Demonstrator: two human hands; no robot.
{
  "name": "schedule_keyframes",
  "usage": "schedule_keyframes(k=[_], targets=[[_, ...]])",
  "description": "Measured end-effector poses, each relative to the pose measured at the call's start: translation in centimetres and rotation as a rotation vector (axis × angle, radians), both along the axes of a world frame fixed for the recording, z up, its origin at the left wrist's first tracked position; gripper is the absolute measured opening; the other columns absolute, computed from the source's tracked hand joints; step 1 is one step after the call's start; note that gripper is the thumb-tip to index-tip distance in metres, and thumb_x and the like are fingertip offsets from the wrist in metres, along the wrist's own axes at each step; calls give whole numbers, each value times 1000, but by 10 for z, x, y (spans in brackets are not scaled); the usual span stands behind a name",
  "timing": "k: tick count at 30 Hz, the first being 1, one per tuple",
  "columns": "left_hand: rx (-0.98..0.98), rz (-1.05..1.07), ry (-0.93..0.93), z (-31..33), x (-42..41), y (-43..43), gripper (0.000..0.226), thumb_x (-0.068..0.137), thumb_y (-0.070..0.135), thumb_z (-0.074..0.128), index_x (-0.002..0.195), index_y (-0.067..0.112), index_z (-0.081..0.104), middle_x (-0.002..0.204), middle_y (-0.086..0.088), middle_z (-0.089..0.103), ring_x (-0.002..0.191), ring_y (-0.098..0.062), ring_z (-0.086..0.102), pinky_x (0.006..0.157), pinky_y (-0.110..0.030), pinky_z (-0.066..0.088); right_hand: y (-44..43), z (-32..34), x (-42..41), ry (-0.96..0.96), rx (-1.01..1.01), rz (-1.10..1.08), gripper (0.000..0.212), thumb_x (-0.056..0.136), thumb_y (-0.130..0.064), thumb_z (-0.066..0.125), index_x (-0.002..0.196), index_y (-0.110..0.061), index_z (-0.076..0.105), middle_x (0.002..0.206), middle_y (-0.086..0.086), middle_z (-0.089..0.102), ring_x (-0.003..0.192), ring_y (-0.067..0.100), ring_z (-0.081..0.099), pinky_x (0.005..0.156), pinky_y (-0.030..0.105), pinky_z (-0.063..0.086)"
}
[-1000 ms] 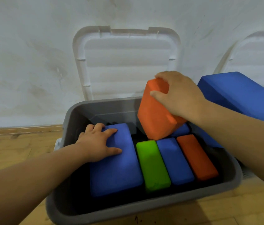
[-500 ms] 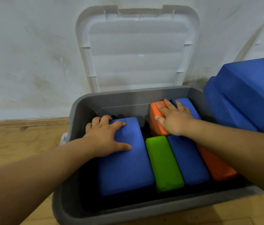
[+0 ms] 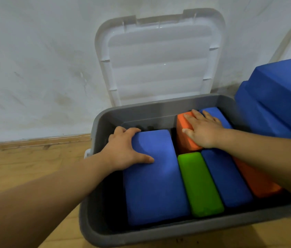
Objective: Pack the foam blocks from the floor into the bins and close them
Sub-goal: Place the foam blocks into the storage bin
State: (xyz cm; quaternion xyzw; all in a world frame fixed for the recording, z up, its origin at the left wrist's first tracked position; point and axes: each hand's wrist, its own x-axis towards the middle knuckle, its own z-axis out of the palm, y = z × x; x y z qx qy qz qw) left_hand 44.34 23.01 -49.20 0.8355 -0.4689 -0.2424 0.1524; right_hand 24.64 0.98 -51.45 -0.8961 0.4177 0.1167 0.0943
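Note:
A grey bin (image 3: 159, 233) stands open on the wooden floor, its white lid (image 3: 159, 58) leaning back against the wall. Inside lie a large blue block (image 3: 155, 185), a green block (image 3: 200, 185), a narrower blue block (image 3: 225, 178) and an orange block (image 3: 259, 183) side by side. Behind them stand a second orange block (image 3: 184, 138) and a small blue block (image 3: 214, 111). My left hand (image 3: 125, 149) grips the far left corner of the large blue block, fingers curled over its edge. My right hand (image 3: 202, 129) presses flat on the rear orange block.
Two big blue blocks (image 3: 280, 97) are stacked at the right, just beyond the bin's right wall. The white wall runs close behind the bin. Wooden floor (image 3: 25, 169) lies open to the left.
My right hand lowered the orange block into the bin's rear and now presses on it. My left hand's fingers slid from the large blue block's top and curled over its far edge.

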Motion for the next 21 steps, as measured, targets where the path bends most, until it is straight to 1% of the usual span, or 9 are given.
schedule_keyframes(k=[3,6,8,10,12,14,16,19,21], targets=[[-111,-46,20,7,-4,9,89,60,63,87,135,51,43,125,9,29,123,-19,35,109,-31,32,9,14,5,-301,-73,27,73,92,-62,54,154,-31,32,163,4,26,149,29,25,120,47,24],[-203,-63,120,11,-2,15,82,63,51,90,130,52,44,134,10,27,127,-11,38,111,-25,32,29,36,18,-551,356,72,66,91,-46,67,150,-37,38,156,-8,38,139,13,42,109,30,37],[-236,-88,159,15,0,18,75,71,39,90,129,52,45,140,11,30,126,-3,39,108,-15,30,43,41,24,-544,662,104,65,92,-35,70,148,-42,38,153,-11,41,137,8,43,103,22,39],[-280,-107,154,20,3,20,68,74,38,88,123,57,45,138,12,36,120,4,43,103,-8,31,52,43,27,-493,718,167,66,92,-28,72,147,-43,39,143,-18,46,129,2,49,95,12,41],[-353,-113,117,30,6,21,62,73,46,86,118,60,46,134,13,44,118,9,45,107,-14,36,53,52,28,-517,709,200,66,91,-21,73,146,-42,43,129,-24,50,115,-11,52,83,2,42],[-465,-99,65,41,12,18,62,68,55,81,120,60,49,132,14,50,121,2,50,111,-29,42,51,70,28,-585,737,198,67,89,-15,75,144,-41,46,129,-20,54,112,-14,53,88,4,44],[-558,-48,105,58,17,14,66,72,51,84,127,58,49,135,14,48,123,-7,55,107,-35,48,51,90,27,-680,784,191,65,87,-12,76,140,-40,50,133,-10,60,116,-1,61,100,16,48],[-662,16,184,77,20,4,69,81,37,84,136,55,46,141,16,48,120,-10,60,97,-29,53,51,119,23,-762,724,196,63,86,-19,77,137,-46,53,127,-3,63,110,9,67,98,23,52],[-734,28,206,82,15,-3,67,83,29,82,137,52,48,137,20,52,119,-7,60,95,-22,52,55,136,18,-738,561,193,63,82,-32,81,132,-56,51,121,-5,58,105,11,66,94,25,52]])
